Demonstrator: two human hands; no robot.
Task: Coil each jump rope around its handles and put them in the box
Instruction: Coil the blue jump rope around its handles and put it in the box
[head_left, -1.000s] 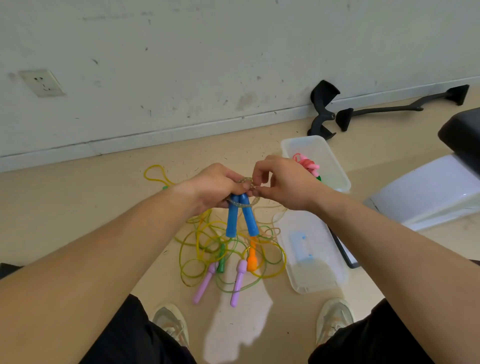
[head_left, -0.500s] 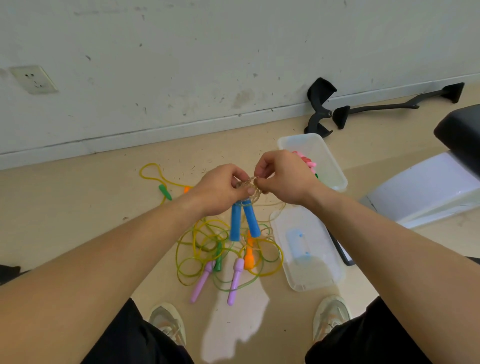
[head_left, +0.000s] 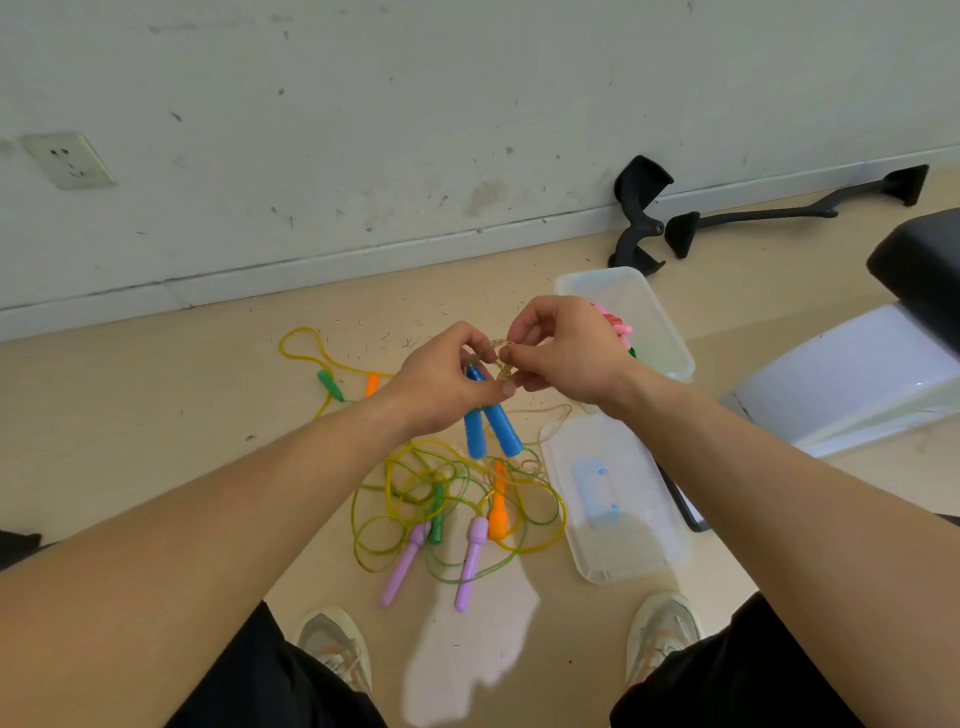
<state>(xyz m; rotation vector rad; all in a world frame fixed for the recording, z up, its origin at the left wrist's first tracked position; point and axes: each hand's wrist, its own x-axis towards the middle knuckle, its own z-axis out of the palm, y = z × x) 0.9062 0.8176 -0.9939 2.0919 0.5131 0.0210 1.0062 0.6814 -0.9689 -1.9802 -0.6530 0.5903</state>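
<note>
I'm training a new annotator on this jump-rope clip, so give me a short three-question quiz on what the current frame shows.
1. True or false: the left hand grips the blue handles while the right hand pinches the clear rope above them.
2. The two handles lying nearest the shoes are: A red, B purple, C black.
3. Fill in: the coiled bundle in the clear box is mostly ____.
Key: 1 true; 2 B; 3 pink.
</note>
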